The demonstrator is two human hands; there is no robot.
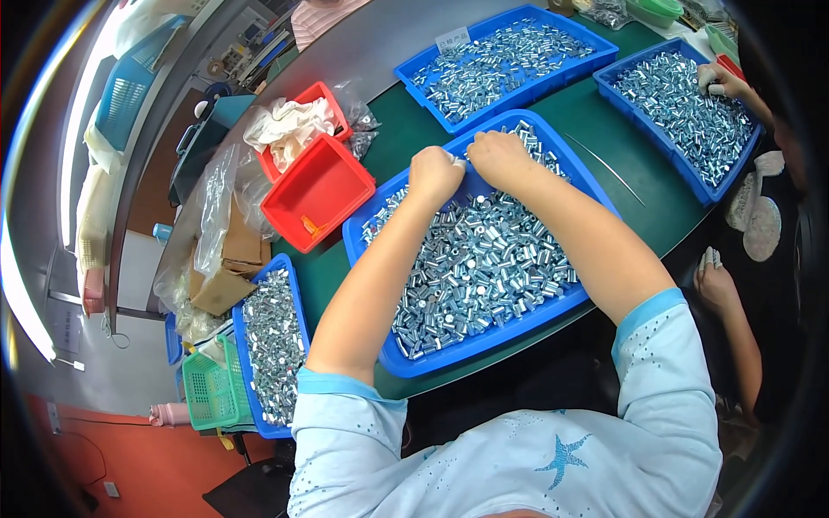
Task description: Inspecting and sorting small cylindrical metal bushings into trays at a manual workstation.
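Note:
A large blue tray (367, 226) lies before me, holding many small silvery metal cylinders (484, 259). Over its far part, my left hand (438, 175) is closed with the fingers curled down; something whitish shows by its fingertips. Close beside it on the right, my right hand (501, 160) is closed too, fingertips bent toward the left hand. What either hand pinches is too small or hidden to make out. Between and below the hands, a patch of the tray's blue bottom shows, while the cylinders heap up toward the near side.
Further blue trays of metal pieces stand at the back (509, 65), right (682, 112) and lower left (269, 345). A co-worker's hand (724, 82) reaches into the right tray. Left are a red bin (319, 194) and cardboard box (226, 274). A thin rod (609, 168) lies on the green table (639, 229).

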